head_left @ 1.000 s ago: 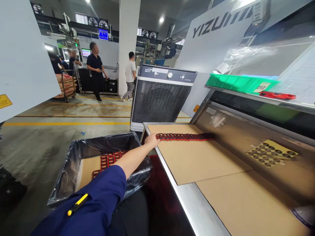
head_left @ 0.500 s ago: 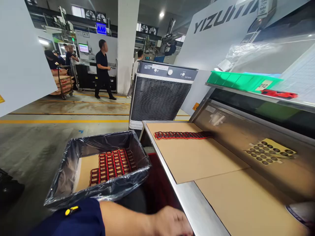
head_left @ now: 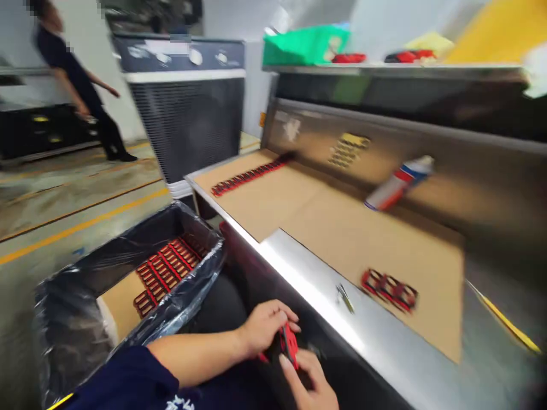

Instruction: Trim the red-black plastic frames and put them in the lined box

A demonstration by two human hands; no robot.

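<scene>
My left hand [head_left: 265,327] and my right hand [head_left: 310,382] meet low in front of the steel table edge, both closed on a small red and black part [head_left: 289,344]. A long row of the same red parts [head_left: 248,177] lies on the cardboard at the table's far left. A short cluster of red parts [head_left: 390,288] rests on the cardboard near the front edge, to the right of my hands. More red parts [head_left: 164,267] lie in rows inside the bag-lined box to my left. The view is blurred by motion.
The steel table [head_left: 299,273] is covered by cardboard sheets. A spray can [head_left: 397,183] lies against the back panel. A small metal tool [head_left: 344,296] sits on the steel edge. A grey cooler unit [head_left: 188,97] stands behind the box [head_left: 64,307]. A person walks at far left.
The camera has swung right and down. My left hand left the long row and came down to my lap, where both hands now hold a red part.
</scene>
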